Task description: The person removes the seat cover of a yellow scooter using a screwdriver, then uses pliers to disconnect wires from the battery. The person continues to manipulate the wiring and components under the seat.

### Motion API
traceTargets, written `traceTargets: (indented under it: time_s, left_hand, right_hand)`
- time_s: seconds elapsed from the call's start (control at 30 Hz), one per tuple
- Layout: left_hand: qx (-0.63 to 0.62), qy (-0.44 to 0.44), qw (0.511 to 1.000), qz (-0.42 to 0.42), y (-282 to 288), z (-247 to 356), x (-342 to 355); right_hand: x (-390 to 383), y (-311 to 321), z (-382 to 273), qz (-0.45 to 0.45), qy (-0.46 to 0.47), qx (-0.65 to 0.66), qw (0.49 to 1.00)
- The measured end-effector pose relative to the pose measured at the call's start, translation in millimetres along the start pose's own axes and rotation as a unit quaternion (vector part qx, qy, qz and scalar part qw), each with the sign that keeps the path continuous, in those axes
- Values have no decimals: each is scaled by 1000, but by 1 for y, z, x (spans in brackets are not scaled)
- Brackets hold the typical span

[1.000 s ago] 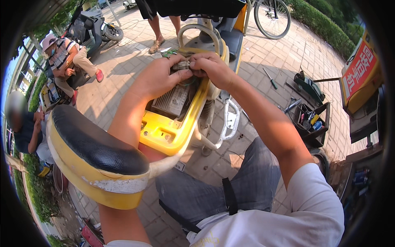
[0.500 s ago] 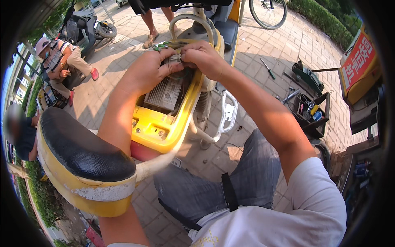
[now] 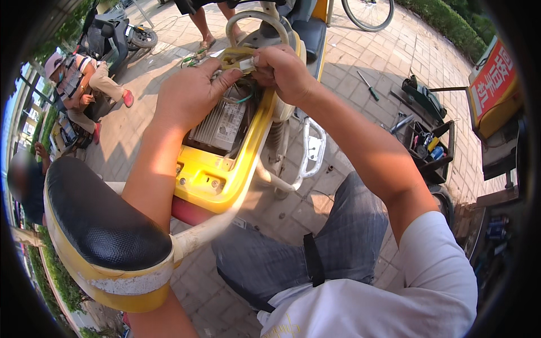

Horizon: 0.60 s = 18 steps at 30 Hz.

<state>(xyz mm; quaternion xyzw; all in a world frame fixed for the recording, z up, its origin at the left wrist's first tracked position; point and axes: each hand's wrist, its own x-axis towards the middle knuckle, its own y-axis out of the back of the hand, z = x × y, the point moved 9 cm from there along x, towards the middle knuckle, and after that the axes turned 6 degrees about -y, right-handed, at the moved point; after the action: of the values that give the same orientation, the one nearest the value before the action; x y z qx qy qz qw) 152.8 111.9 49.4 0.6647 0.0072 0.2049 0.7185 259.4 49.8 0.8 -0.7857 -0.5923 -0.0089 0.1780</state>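
A white plastic wire connector (image 3: pixel 247 65) shows between my two hands, above the opened body of a yellow electric scooter (image 3: pixel 197 188). My right hand (image 3: pixel 283 74) is closed, its thumb and fingers pinching the connector's right side. From the left, my left hand (image 3: pixel 189 93) pinches at the connector's other end; its fingertips are partly hidden behind the thumb. Green wires (image 3: pixel 194 57) stick out beyond my left hand, and yellowish wiring (image 3: pixel 235 54) lies just behind the connector. Below my hands, a finned metal controller box (image 3: pixel 222 124) with a label sits in the scooter's compartment.
The black padded backrest (image 3: pixel 107 217) stands over my left forearm. On the paving at right lie a screwdriver (image 3: pixel 369 85) and an open toolbox (image 3: pixel 431 147). A seated person (image 3: pixel 84 90) is at left; another's legs (image 3: pixel 203 28) are beyond the scooter.
My hands have turned slightly, and the white connector is now more exposed between them. The green wires have shifted left with my left hand.
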Motion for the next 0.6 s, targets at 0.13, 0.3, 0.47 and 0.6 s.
traceTargets:
  time_s: [0.13, 0.3, 0.47, 0.6]
  left_hand:
    - [-85, -41, 995, 45, 3, 3, 2]
    - [-322, -39, 934, 148, 4, -19, -1]
    - [-389, 96, 902, 158, 5, -53, -1]
    - [-429, 113, 880, 168, 1, -54, 3]
  right_hand:
    - [-4, 10, 2, -5, -3, 25, 1000]
    - [-5, -2, -7, 7, 53, -91, 994]
    - [-8, 2, -1, 53, 104, -110, 987]
    - [-22, 10, -12, 138, 169, -233, 948]
